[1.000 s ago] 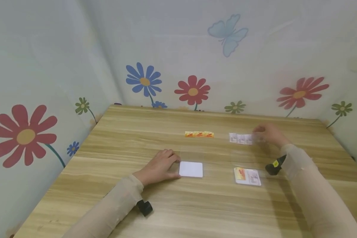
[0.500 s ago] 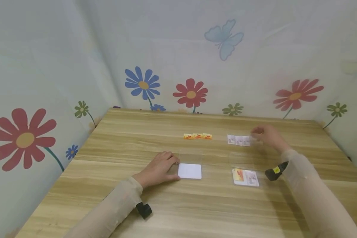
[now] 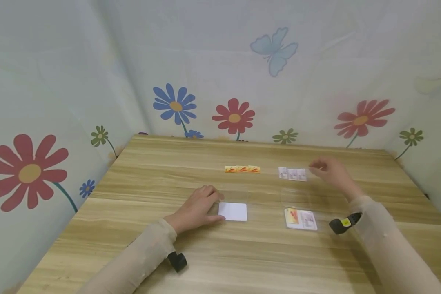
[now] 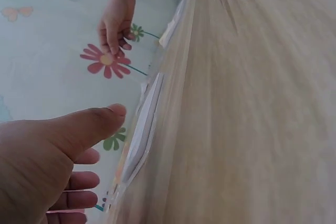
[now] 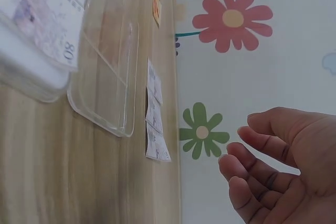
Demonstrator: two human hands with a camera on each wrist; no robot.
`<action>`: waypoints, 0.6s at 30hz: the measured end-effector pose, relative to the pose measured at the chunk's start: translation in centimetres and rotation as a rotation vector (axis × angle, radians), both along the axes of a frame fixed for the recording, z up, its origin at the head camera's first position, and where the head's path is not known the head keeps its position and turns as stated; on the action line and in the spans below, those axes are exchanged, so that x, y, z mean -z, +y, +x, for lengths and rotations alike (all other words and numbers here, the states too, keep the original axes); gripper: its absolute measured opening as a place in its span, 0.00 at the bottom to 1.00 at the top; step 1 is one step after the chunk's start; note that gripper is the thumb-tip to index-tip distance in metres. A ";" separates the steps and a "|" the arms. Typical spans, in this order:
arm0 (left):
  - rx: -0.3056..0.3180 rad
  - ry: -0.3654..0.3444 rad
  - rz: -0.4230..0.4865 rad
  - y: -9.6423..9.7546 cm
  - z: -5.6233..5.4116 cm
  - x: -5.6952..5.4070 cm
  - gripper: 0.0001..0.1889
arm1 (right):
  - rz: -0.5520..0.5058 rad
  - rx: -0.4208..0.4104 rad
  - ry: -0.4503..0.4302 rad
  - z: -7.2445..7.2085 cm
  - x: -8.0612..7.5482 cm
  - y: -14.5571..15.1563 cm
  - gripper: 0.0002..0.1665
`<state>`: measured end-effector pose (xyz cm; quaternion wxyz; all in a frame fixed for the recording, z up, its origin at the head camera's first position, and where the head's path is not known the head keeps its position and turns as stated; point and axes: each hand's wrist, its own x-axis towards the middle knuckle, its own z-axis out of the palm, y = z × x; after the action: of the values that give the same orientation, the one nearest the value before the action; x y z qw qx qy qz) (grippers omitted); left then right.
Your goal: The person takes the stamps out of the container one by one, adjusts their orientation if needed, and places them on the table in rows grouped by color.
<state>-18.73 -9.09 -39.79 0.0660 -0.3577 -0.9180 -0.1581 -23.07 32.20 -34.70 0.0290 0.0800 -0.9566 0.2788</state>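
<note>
My left hand lies by the left edge of a white card in a clear plastic case, thumb and fingers spread at its side. In the left wrist view, the thumb stretches toward the clear case. At the back right, my right hand hovers with loosely bent fingers and nothing in them. Just left of it is a row of pale purple stamp-like slips. The right wrist view shows these slips flat on the table, apart from the fingers.
A second clear case has one orange slip and one purple slip on its white card. Its transparent lid lies folded out behind. Several orange-yellow slips form a row farther back. A flowered cloth hangs behind the wooden table.
The right hand has drawn slightly away from the right end of the purple slips. The left hand keeps its place by the white card. The head view has shifted a little.
</note>
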 end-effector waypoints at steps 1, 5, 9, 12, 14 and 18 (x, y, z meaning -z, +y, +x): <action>-0.001 0.004 0.006 0.1 0.0 0.0 0.29 | -0.004 0.003 0.002 0.2 0.0 -0.1 0.18; -0.005 0.017 0.030 0.6 0.2 -0.3 0.29 | -0.017 0.008 0.011 1.0 -0.2 -0.5 0.18; -0.014 0.027 0.058 1.4 0.4 -0.7 0.30 | -0.029 0.000 0.045 1.8 -0.2 -0.9 0.17; -0.021 0.029 0.073 1.8 0.5 -0.9 0.30 | -0.044 -0.011 0.055 2.3 -0.1 -1.0 0.16; -0.021 0.036 0.082 2.2 0.6 -0.9 0.30 | -0.051 -0.019 0.059 2.7 -0.1 -1.1 0.16; -0.003 0.049 0.108 2.8 0.7 -0.9 0.31 | -0.066 -0.033 0.068 3.4 0.0 -1.2 0.17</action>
<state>-18.06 -6.27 -38.93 0.1079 -0.3561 -0.9067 -0.1986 -19.70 31.04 -34.66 0.0593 0.1040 -0.9439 0.3077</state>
